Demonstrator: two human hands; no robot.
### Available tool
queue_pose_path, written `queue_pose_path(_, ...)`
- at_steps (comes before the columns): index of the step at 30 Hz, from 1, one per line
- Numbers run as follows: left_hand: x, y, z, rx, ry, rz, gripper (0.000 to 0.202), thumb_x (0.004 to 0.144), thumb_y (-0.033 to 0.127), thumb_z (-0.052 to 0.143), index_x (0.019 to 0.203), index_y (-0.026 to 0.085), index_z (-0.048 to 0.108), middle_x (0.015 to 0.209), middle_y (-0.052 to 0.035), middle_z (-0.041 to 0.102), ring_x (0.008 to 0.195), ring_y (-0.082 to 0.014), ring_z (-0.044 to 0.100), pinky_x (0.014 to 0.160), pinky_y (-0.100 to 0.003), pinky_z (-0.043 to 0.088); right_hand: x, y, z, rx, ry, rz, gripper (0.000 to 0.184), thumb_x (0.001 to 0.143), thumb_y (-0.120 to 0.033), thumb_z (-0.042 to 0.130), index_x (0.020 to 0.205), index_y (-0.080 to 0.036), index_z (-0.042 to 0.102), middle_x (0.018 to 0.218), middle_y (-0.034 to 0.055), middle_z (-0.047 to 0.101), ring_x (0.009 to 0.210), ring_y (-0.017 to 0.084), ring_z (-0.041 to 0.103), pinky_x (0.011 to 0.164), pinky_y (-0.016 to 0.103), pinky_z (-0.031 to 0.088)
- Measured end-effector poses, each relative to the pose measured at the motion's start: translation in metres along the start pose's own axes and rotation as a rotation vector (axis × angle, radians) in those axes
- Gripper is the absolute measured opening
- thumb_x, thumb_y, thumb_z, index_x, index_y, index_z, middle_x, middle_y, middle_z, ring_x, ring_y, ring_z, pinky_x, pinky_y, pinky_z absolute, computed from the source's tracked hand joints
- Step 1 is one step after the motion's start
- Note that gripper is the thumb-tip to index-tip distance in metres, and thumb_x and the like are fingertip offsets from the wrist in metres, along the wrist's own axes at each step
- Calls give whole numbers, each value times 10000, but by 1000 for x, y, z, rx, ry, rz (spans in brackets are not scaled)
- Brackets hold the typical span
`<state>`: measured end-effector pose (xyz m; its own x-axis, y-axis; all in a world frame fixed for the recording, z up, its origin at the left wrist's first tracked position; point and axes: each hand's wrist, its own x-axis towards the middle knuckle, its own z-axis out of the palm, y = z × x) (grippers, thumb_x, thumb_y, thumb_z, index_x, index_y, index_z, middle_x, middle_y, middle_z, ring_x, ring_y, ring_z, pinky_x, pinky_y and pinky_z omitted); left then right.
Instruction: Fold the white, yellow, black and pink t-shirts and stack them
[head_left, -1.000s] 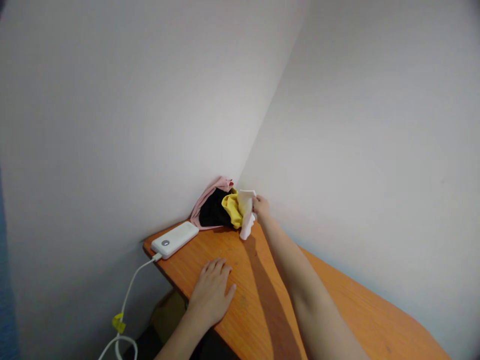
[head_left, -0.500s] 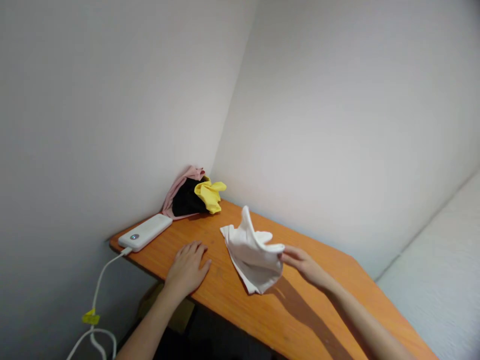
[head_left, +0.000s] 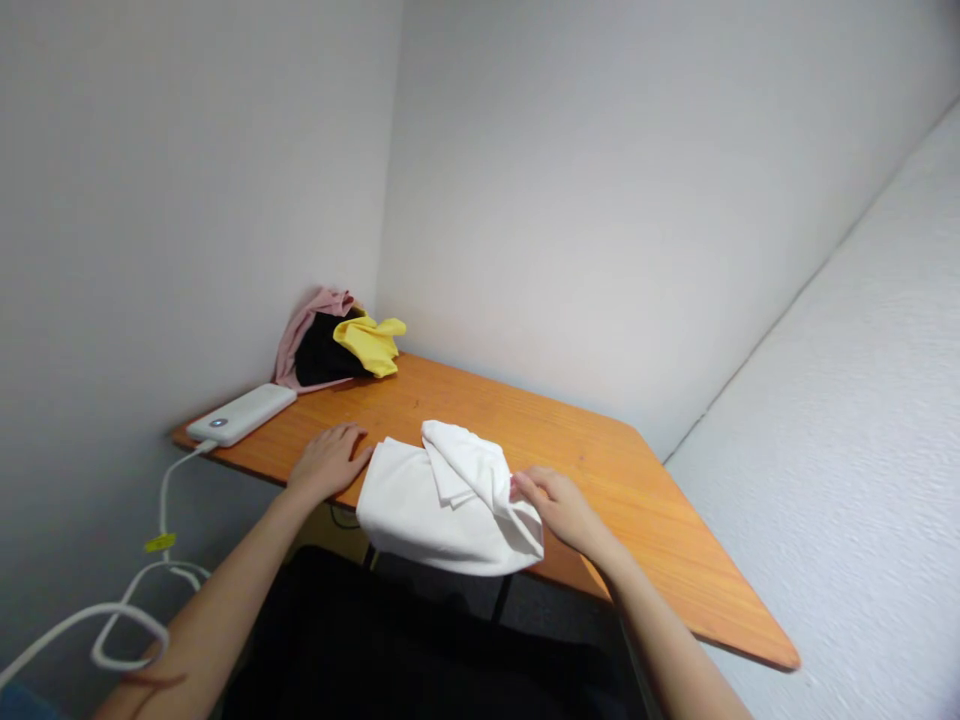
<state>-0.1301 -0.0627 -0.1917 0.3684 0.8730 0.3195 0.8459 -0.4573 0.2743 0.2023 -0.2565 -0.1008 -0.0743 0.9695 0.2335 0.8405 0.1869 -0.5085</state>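
Note:
A crumpled white cloth (head_left: 442,500) lies at the near edge of the orange wooden table (head_left: 600,450), partly hanging over it. My right hand (head_left: 559,508) pinches the cloth's right side. My left hand (head_left: 328,462) rests flat on the table with fingers stretched out, its fingertips just touching the cloth's left edge. It holds nothing.
A heap of pink, black and yellow cloths (head_left: 337,345) sits in the far corner against the walls. A white power bank (head_left: 241,414) lies at the table's left edge, its white cable (head_left: 161,500) hanging down. A white textured surface (head_left: 840,480) runs along the right.
My right hand drew the white cloth from the corner heap toward me and set it down at the near edge. The view swung right and down. My left hand stayed flat.

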Motion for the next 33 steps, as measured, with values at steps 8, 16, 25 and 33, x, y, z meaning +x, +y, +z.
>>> queue_pose_path(8, 0, -2, -4, -80, -5, 22, 506, 893, 466, 386, 1199, 132, 610, 1322, -167, 579, 1229, -318, 516, 1065, -443, 356, 47, 6, 24, -92, 203, 175, 137, 697, -151, 603, 617, -201, 503, 611, -4, 551, 590, 140, 479, 567, 246, 306)
queue_pose_path(16, 37, 44, 3, -340, 40, 77, 420, 912, 371, 345, 1097, 134, 638, 1189, -145, 648, 1149, -250, 562, 1033, -382, 385, 52, 18, -8, -22, 262, -24, 219, 626, -20, 408, 673, -193, 532, 656, -15, 549, 662, 141, 508, 631, 233, 351)
queue_pose_path(25, 63, 126, 21, -752, -215, 92, 501, 793, 650, 480, 618, 184, 526, 551, 2, 518, 556, -163, 523, 555, -280, 411, 37, -1, 9, -344, 460, -27, 156, 789, -89, 538, 749, -195, 646, 955, 110, 614, 945, 245, 516, 769, 336, 348)
queue_pose_path(33, -11, 183, -23, -1107, -234, 270, 348, 803, 534, 612, 743, 196, 559, 815, -31, 602, 815, -187, 570, 742, -273, 451, 17, -22, 43, 260, 332, 160, 324, 876, -479, 569, 708, -224, 460, 628, -23, 523, 588, 143, 465, 550, 262, 290)
